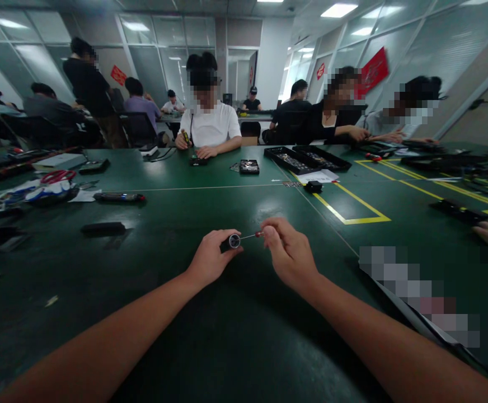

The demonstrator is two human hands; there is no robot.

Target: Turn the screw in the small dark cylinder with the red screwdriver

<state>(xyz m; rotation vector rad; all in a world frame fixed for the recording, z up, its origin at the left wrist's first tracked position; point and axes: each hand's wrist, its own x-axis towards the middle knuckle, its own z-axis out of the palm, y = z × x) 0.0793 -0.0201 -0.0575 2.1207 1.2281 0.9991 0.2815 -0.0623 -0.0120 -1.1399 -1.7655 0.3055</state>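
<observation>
Near the middle of the green table [177, 347], my left hand [210, 256] is closed around a small black cylindrical part [234, 241] whose round, silvery end faces me. My right hand [290, 253] pinches the red handle of a thin screwdriver [259, 234]. Its metal shaft points left and its tip meets or nearly meets the round end of the part; I cannot tell whether it is inside. Both hands are held just above the tabletop.
A black bar [103, 228] and a dark pen-shaped tool [120, 197] lie to the left. Black trays of small parts [292, 160] and a small black block [313, 187] sit beyond my hands, near yellow tape [365, 220]. Across the table a person [210, 126] works with a screwdriver.
</observation>
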